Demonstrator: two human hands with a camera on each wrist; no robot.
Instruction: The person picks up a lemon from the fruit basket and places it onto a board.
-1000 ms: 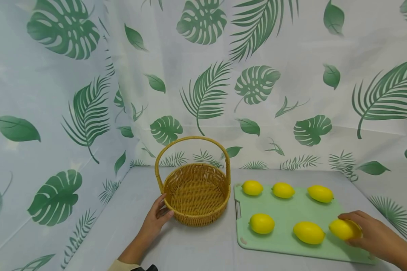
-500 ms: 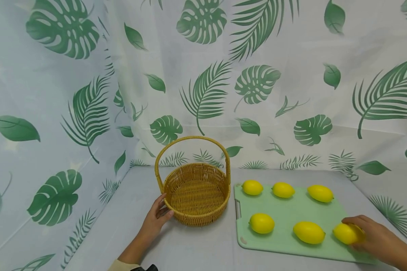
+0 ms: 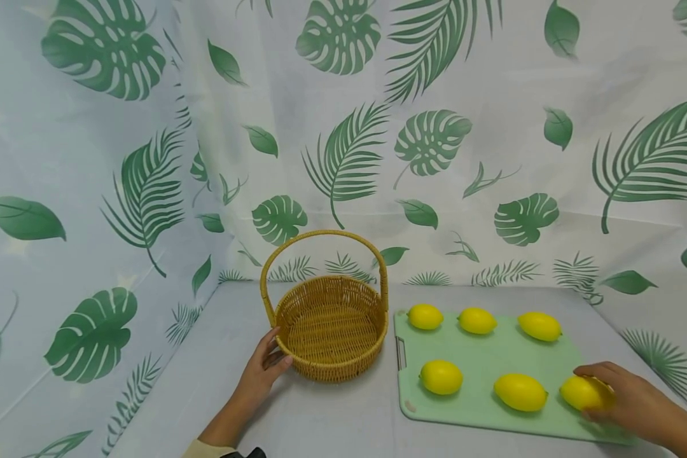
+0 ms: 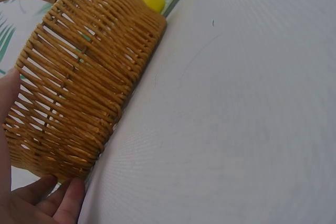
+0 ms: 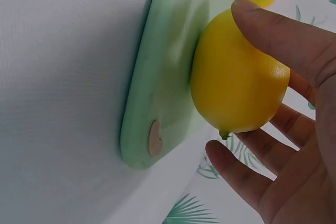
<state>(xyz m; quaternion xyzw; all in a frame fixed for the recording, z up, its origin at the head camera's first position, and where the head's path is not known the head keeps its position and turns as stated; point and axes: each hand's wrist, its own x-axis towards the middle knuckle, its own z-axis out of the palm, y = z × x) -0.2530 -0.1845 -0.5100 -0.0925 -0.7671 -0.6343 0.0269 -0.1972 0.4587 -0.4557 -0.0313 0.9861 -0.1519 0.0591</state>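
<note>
In the head view, my left hand (image 3: 263,366) holds the near left side of a round wicker basket (image 3: 332,327) with a tall arched handle. The left wrist view shows its thumb on the woven wall and its fingertips under the base. My right hand (image 3: 630,397) has thumb and fingers around a yellow lemon (image 3: 581,393) on the front right of a pale green cutting board (image 3: 475,356). In the right wrist view, the thumb lies across this lemon (image 5: 236,77), with other fingers partly hidden behind it and the little finger apart.
Two lemons, one left (image 3: 441,377) and one middle (image 3: 520,392), lie along the board's front. Three more, left (image 3: 425,317), middle (image 3: 477,320) and right (image 3: 540,326), form a back row. A leaf-printed cloth (image 3: 343,159) walls the table's back and sides.
The lemon in my right hand has come down slightly to the right onto the board. Since then my right fingers and thumb have shifted a little. My left hand and the basket have not moved.
</note>
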